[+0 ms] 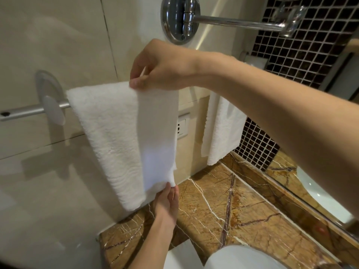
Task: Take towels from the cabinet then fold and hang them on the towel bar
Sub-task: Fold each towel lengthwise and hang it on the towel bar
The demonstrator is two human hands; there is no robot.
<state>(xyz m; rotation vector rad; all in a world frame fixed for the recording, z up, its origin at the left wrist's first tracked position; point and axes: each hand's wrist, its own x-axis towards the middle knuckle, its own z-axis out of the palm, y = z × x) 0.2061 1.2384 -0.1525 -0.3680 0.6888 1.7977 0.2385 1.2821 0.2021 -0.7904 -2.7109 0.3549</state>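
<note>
**White towel (pixel 108 133) held on the towel bar (pixel 29 110)**

Cream wall tiles (pixel 58 35) are seen behind the bar, and a band of dark mosaic tiles (pixel 303 45) is seen to the right. Below, a brown veined marble bench (pixel 223 200) is set against the wall. One chrome wall mount (pixel 178 18) with a jointed arm is fixed above, and one power socket (pixel 182 125) is set in the wall just above the bench.

Two white towels are counted. The first is draped over the bar, close to its left bracket, with a smooth folded panel turned towards the camera. The second towel (pixel 219 129) is hung further right, in the corner, apart from the first.

Two hands are in view. The towel's top edge, at the bar, is pinched by the right hand (pixel 161 68), its grip closed on the cloth between thumb and fingers. The lower corner is pinched by the left hand (pixel 168 199), its grip likewise closed on the cloth, just above the bench.
</note>
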